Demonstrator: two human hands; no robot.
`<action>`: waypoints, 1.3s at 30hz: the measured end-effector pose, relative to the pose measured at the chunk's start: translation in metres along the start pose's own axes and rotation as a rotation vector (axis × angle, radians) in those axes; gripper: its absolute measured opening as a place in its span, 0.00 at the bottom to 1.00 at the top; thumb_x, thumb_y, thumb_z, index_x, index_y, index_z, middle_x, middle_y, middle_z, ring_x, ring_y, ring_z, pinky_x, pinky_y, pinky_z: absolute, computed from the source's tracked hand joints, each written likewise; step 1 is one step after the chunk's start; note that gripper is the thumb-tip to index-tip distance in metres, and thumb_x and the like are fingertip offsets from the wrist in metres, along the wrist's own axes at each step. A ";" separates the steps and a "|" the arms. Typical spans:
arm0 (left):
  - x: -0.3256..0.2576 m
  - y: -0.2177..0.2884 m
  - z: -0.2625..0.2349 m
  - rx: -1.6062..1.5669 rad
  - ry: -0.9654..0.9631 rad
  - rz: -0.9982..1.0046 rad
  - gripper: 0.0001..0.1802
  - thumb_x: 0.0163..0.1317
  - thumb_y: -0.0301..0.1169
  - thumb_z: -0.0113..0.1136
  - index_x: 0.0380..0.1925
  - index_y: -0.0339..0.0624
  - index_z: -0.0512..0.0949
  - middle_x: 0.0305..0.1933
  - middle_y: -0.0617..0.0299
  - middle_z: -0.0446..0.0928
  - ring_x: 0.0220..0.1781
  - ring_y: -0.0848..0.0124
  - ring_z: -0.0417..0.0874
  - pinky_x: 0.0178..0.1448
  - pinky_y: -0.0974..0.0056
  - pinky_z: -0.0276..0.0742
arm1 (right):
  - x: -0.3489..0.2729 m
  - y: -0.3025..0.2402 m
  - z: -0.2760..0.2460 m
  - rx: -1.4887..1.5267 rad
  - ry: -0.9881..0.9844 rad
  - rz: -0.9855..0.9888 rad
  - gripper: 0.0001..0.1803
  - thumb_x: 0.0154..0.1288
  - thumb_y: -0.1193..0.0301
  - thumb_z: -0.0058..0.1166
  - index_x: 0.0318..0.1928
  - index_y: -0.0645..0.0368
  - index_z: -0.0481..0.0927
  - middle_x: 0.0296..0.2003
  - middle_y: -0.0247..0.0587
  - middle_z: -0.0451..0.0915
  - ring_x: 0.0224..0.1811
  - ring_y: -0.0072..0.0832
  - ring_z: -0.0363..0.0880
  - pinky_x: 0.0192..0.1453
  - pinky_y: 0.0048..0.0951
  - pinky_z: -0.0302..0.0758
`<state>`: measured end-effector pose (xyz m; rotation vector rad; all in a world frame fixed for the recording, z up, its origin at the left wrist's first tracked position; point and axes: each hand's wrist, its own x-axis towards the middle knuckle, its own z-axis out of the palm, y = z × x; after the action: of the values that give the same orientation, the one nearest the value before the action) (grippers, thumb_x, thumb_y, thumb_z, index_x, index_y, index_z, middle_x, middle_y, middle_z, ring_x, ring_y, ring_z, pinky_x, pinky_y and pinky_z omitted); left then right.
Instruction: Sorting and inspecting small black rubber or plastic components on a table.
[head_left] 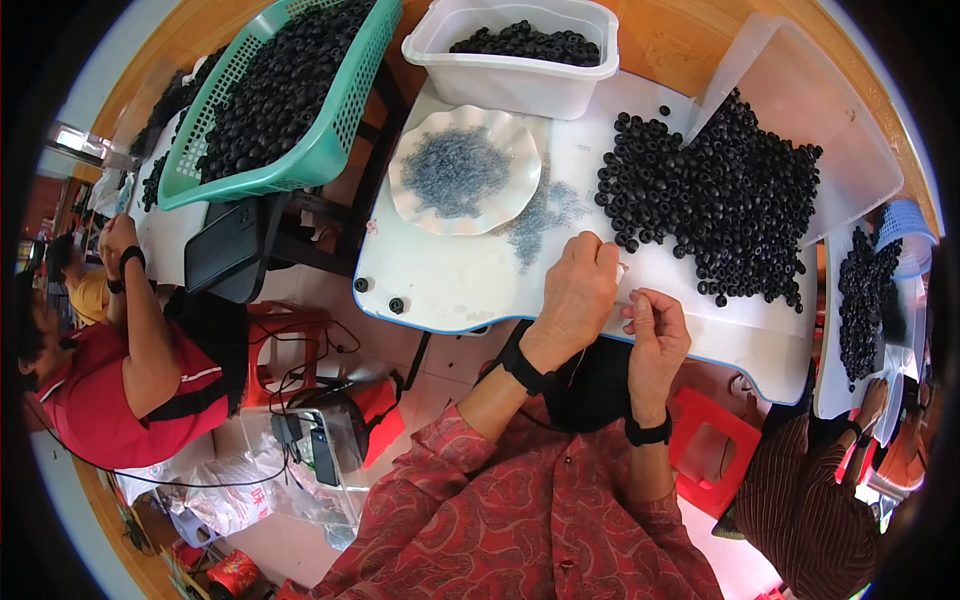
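My left hand [582,292] is closed above the near edge of the white table [440,275], its fingertips turned toward the right hand. My right hand [658,332] is closed in a pinch just beside it. Whatever sits between the fingers of either hand is too small to name; a thin thread-like line hangs below my left hand. Beyond my hands lies a big heap of black ring-shaped beads [735,195]. Left of it, small clear bluish beads [455,172] fill the middle of a white wavy-rimmed plate [520,150], and more are scattered beside the plate.
A white basin [510,85] of black beads stands at the back, with a green basket [345,125] of them to its left. A clear plastic bin [850,150] lies tipped behind the heap. People sit at both sides; a red stool [710,450] stands by my right arm.
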<state>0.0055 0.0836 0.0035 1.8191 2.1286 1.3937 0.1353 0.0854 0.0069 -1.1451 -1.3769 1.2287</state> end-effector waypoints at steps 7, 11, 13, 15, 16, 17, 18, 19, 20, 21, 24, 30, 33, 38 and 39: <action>-0.002 0.001 -0.003 -0.121 0.109 0.029 0.14 0.54 0.20 0.63 0.41 0.37 0.77 0.37 0.55 0.75 0.33 0.58 0.81 0.36 0.61 0.79 | -0.001 0.000 -0.001 -0.019 -0.001 -0.019 0.06 0.71 0.73 0.54 0.43 0.63 0.78 0.36 0.35 0.81 0.33 0.17 0.79 0.34 0.17 0.74; -0.004 0.003 -0.014 -0.691 0.046 -0.241 0.12 0.59 0.18 0.60 0.44 0.33 0.76 0.41 0.55 0.79 0.38 0.65 0.85 0.42 0.65 0.83 | -0.003 -0.005 0.000 -0.020 -0.004 -0.014 0.07 0.72 0.74 0.53 0.44 0.65 0.78 0.36 0.36 0.81 0.33 0.17 0.78 0.34 0.18 0.74; -0.008 0.000 -0.015 -1.145 -0.007 -0.439 0.10 0.63 0.18 0.58 0.44 0.32 0.76 0.44 0.55 0.80 0.43 0.67 0.85 0.47 0.65 0.84 | -0.004 -0.007 0.001 -0.009 -0.012 -0.014 0.06 0.71 0.74 0.53 0.44 0.64 0.78 0.36 0.36 0.81 0.34 0.17 0.78 0.34 0.18 0.74; -0.009 0.000 -0.026 -1.305 -0.100 -0.551 0.11 0.64 0.17 0.56 0.46 0.31 0.76 0.46 0.54 0.80 0.45 0.66 0.85 0.52 0.64 0.83 | -0.005 -0.007 0.000 0.001 -0.028 -0.014 0.06 0.71 0.74 0.54 0.44 0.63 0.78 0.37 0.34 0.81 0.34 0.17 0.80 0.34 0.17 0.75; -0.010 0.000 -0.031 -1.385 -0.149 -0.608 0.11 0.64 0.17 0.56 0.47 0.31 0.76 0.47 0.53 0.80 0.46 0.66 0.85 0.54 0.63 0.83 | -0.006 -0.009 0.000 0.000 -0.033 -0.019 0.06 0.71 0.74 0.54 0.44 0.63 0.78 0.37 0.35 0.81 0.35 0.17 0.80 0.34 0.17 0.75; -0.012 -0.001 -0.032 -1.475 -0.150 -0.616 0.12 0.64 0.18 0.56 0.48 0.30 0.76 0.48 0.53 0.79 0.47 0.66 0.85 0.55 0.62 0.83 | -0.006 -0.012 0.000 -0.002 -0.038 -0.024 0.06 0.71 0.74 0.54 0.44 0.63 0.78 0.37 0.35 0.81 0.35 0.18 0.80 0.34 0.17 0.75; -0.016 -0.002 -0.034 -1.564 -0.148 -0.624 0.14 0.64 0.18 0.56 0.50 0.30 0.76 0.49 0.52 0.79 0.47 0.66 0.85 0.56 0.62 0.82 | -0.007 -0.015 0.001 -0.003 -0.047 -0.029 0.06 0.71 0.74 0.54 0.44 0.63 0.78 0.38 0.35 0.81 0.35 0.18 0.80 0.34 0.17 0.75; -0.019 -0.004 -0.035 -1.653 -0.146 -0.632 0.15 0.64 0.18 0.57 0.52 0.30 0.76 0.49 0.51 0.79 0.47 0.66 0.85 0.57 0.62 0.82 | -0.008 -0.018 0.001 0.002 -0.051 -0.034 0.06 0.71 0.74 0.54 0.44 0.63 0.78 0.38 0.35 0.81 0.35 0.18 0.80 0.34 0.17 0.75; -0.023 -0.005 -0.035 -1.684 -0.151 -0.647 0.16 0.64 0.18 0.57 0.53 0.30 0.75 0.50 0.51 0.79 0.48 0.66 0.85 0.57 0.62 0.82 | -0.010 -0.021 0.002 0.007 -0.054 -0.039 0.06 0.71 0.74 0.53 0.44 0.63 0.78 0.39 0.36 0.81 0.36 0.18 0.80 0.34 0.17 0.75; -0.026 -0.005 -0.036 -1.715 -0.154 -0.660 0.17 0.64 0.19 0.58 0.54 0.30 0.75 0.51 0.51 0.78 0.48 0.66 0.84 0.57 0.62 0.82 | -0.011 -0.025 0.002 0.013 -0.059 -0.045 0.06 0.71 0.75 0.53 0.45 0.63 0.78 0.39 0.36 0.81 0.36 0.18 0.80 0.34 0.17 0.75; -0.034 -0.005 -0.040 -1.757 -0.155 -0.667 0.18 0.64 0.20 0.58 0.55 0.30 0.75 0.53 0.51 0.78 0.49 0.66 0.84 0.57 0.62 0.82 | -0.014 -0.033 0.004 0.022 -0.069 -0.049 0.06 0.71 0.75 0.53 0.45 0.63 0.78 0.40 0.36 0.81 0.36 0.18 0.80 0.34 0.17 0.75; -0.044 -0.007 -0.046 -1.804 -0.142 -0.707 0.18 0.66 0.21 0.57 0.56 0.31 0.75 0.52 0.50 0.78 0.45 0.69 0.83 0.54 0.64 0.83 | -0.021 -0.045 0.010 0.029 -0.098 -0.062 0.05 0.71 0.75 0.54 0.44 0.63 0.78 0.40 0.35 0.80 0.36 0.17 0.79 0.34 0.16 0.74; -0.046 -0.010 -0.046 -1.826 -0.155 -0.712 0.17 0.68 0.23 0.55 0.56 0.32 0.75 0.51 0.50 0.78 0.44 0.70 0.83 0.49 0.65 0.83 | -0.022 -0.047 0.013 0.017 -0.113 -0.074 0.05 0.70 0.76 0.55 0.43 0.63 0.79 0.39 0.34 0.79 0.35 0.16 0.78 0.34 0.16 0.73; -0.049 -0.011 -0.046 -1.751 -0.170 -0.725 0.15 0.70 0.27 0.54 0.54 0.32 0.75 0.46 0.53 0.79 0.38 0.73 0.82 0.41 0.68 0.83 | -0.023 -0.045 0.017 0.030 -0.147 -0.082 0.04 0.70 0.78 0.55 0.43 0.64 0.78 0.39 0.35 0.78 0.36 0.16 0.76 0.36 0.16 0.72; -0.049 -0.010 -0.048 -1.734 -0.165 -0.729 0.15 0.71 0.27 0.54 0.54 0.33 0.75 0.44 0.54 0.79 0.37 0.73 0.82 0.41 0.68 0.82 | -0.024 -0.045 0.018 0.042 -0.155 -0.077 0.04 0.69 0.78 0.55 0.42 0.65 0.78 0.40 0.35 0.78 0.36 0.16 0.76 0.36 0.16 0.72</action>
<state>-0.0116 0.0167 0.0014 0.3553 0.5718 1.6621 0.1177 0.0569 0.0491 -0.9759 -1.4892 1.3071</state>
